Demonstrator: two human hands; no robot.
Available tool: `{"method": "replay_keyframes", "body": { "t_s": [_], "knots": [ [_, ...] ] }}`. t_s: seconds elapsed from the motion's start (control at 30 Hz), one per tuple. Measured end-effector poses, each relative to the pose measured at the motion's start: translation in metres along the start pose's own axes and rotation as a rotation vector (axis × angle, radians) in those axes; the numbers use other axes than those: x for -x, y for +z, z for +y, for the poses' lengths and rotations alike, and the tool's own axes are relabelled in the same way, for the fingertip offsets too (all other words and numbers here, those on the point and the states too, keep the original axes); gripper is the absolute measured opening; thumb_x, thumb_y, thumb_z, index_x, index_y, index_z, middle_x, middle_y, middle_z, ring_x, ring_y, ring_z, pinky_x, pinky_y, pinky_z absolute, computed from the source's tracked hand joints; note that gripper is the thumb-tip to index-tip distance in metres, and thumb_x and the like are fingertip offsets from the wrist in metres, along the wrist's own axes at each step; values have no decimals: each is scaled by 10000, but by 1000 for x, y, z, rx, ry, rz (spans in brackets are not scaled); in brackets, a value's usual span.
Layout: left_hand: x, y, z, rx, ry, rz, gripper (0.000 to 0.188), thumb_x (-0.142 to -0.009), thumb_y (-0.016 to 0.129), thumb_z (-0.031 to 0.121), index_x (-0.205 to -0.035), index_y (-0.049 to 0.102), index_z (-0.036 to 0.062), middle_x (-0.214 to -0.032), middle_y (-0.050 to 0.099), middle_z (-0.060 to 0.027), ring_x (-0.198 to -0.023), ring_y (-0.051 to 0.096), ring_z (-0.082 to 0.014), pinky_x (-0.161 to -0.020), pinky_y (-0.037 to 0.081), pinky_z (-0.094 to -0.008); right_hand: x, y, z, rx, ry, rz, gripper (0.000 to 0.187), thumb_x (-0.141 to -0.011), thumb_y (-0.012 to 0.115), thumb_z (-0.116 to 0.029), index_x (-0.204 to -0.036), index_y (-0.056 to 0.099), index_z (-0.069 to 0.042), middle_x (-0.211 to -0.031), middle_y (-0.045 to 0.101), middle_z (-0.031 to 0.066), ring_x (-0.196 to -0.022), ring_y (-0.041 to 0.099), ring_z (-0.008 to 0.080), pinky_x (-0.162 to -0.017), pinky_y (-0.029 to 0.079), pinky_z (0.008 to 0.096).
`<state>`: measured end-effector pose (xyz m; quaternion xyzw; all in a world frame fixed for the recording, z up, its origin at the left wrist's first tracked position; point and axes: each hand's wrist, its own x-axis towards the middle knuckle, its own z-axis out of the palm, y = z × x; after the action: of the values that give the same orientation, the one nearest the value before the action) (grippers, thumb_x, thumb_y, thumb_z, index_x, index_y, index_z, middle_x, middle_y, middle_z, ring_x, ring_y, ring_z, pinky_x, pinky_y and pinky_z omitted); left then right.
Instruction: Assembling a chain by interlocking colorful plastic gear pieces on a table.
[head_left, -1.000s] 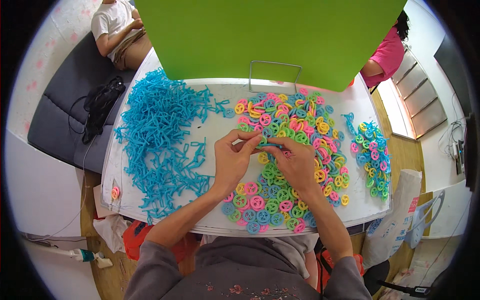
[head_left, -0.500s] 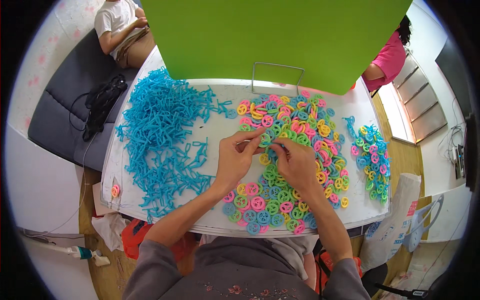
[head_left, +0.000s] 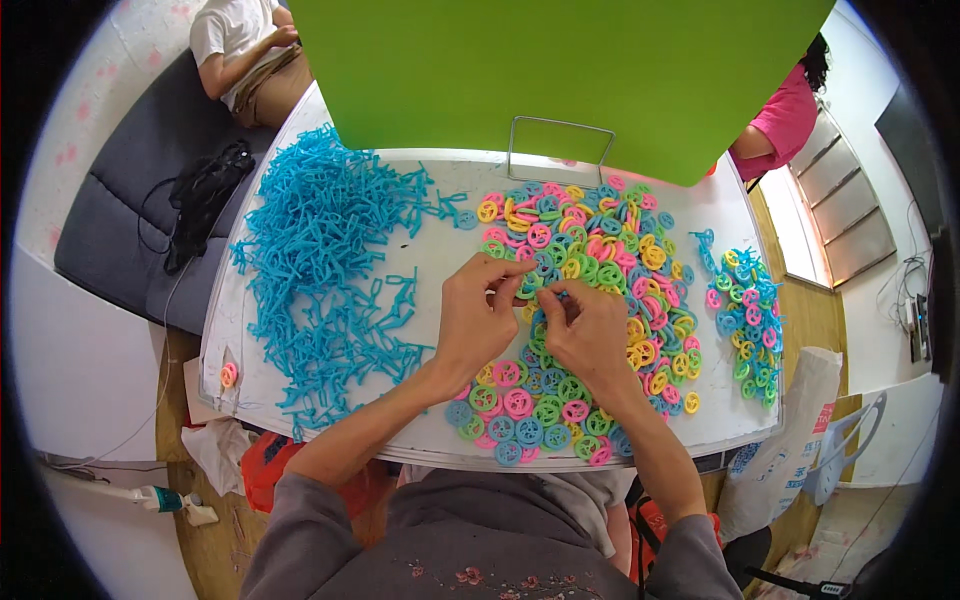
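My left hand (head_left: 476, 312) is closed in a pinch over the pile of small plastic spoked wheels (head_left: 548, 410), which come in pink, yellow, green and blue. At its fingertips sits a small green wheel (head_left: 527, 287), partly covered by the fingers. Close beside it, my right hand (head_left: 590, 328) also pinches, thumb against forefinger; whatever lies between those fingers is too small and hidden to name. A large heap of blue forked plastic pieces (head_left: 320, 215) spreads over the table to the left of my hands.
A smaller pile of wheels joined with blue pieces (head_left: 748, 320) lies at the table's right edge. Across the far side stands a big green panel (head_left: 560, 80), a wire stand (head_left: 512, 150) before it. Two people sit beyond. A lone pink wheel (head_left: 229, 374) rests at the left corner.
My hands have drawn slightly apart at the fingertips, and the green wheel sits nearer my left fingers. The whole view has shifted a little. The piles look the same.
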<state>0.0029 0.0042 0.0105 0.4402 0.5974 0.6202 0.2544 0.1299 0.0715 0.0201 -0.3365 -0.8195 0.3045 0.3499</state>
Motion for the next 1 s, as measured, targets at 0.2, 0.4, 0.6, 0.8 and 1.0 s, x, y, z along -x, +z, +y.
{"method": "replay_keyframes", "body": {
  "t_s": [0.2,0.4,0.6,0.8,1.0],
  "knots": [
    [0,-3,-1,-140,36,-37,259,-855,487,-106,-1001,667,10,-895,561,-100,-778,626,-161,-658,581,-266,1,1,-1,43,32,-32,121,-778,654,-125,-744,660,-9,-556,594,142,-491,596,286,-456,432,360],
    [-4,-7,-1,-229,-3,-79,245,-855,486,-96,-968,676,10,-882,564,-90,-705,610,-139,-585,554,-251,2,2,-5,43,30,-13,132,-777,654,-137,-728,665,-15,-524,580,135,-455,573,296,-446,422,369],
    [-8,-11,-1,-253,-27,-100,234,-869,485,-72,-970,679,11,-876,606,-88,-699,607,-137,-603,540,-248,2,-1,-10,24,53,-30,130,-789,645,-134,-755,672,-12,-537,583,141,-468,582,287,-457,426,361],
    [-13,-13,-2,-127,-182,-186,208,-899,481,-27,-991,667,-12,-895,675,-85,-769,620,-121,-653,544,-263,1,-3,-3,-13,39,-26,122,-820,625,-121,-852,680,-16,-592,612,146,-512,608,251,-494,451,332],
    [-14,-11,-3,210,-171,-164,215,-938,501,64,-1111,622,25,-1022,643,-46,-819,609,-103,-697,532,-249,-7,-13,9,-521,191,-110,221,-878,576,-17,-1091,629,-39,-873,650,52,-707,594,74,-586,473,224]
  ]
}}
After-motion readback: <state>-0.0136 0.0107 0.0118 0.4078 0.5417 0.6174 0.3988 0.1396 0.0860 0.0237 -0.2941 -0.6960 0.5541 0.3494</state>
